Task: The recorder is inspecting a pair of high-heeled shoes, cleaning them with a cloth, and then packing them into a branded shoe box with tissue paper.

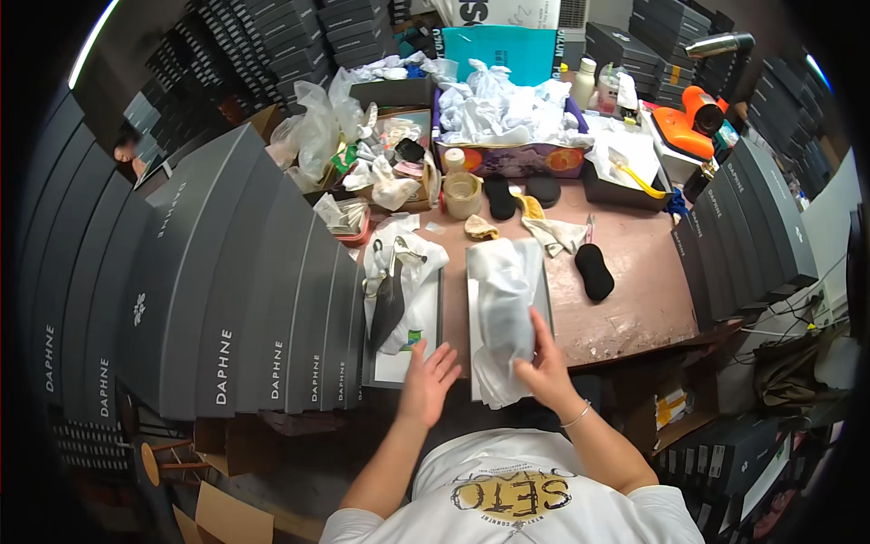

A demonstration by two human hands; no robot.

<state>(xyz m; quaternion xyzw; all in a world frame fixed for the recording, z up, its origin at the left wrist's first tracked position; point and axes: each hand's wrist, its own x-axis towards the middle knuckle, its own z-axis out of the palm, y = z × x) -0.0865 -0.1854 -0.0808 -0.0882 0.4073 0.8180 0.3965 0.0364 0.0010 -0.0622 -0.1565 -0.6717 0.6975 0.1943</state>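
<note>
My right hand rests on a bundle wrapped in white tissue paper, thumb on top and fingers along its right side. Something dark shows through the tissue. The bundle lies over a shallow white-lined box at the table's front edge. My left hand is open and holds nothing, its fingers spread beside the lower right corner of a second shallow box. In that box a dark shoe with a strap lies on white tissue, near a small green packet.
Dark grey shoe boxes stand in a tall row at left, more at right. Black pads, a jar and cloths lie beyond. A purple carton holds crumpled paper; an orange device stands back right.
</note>
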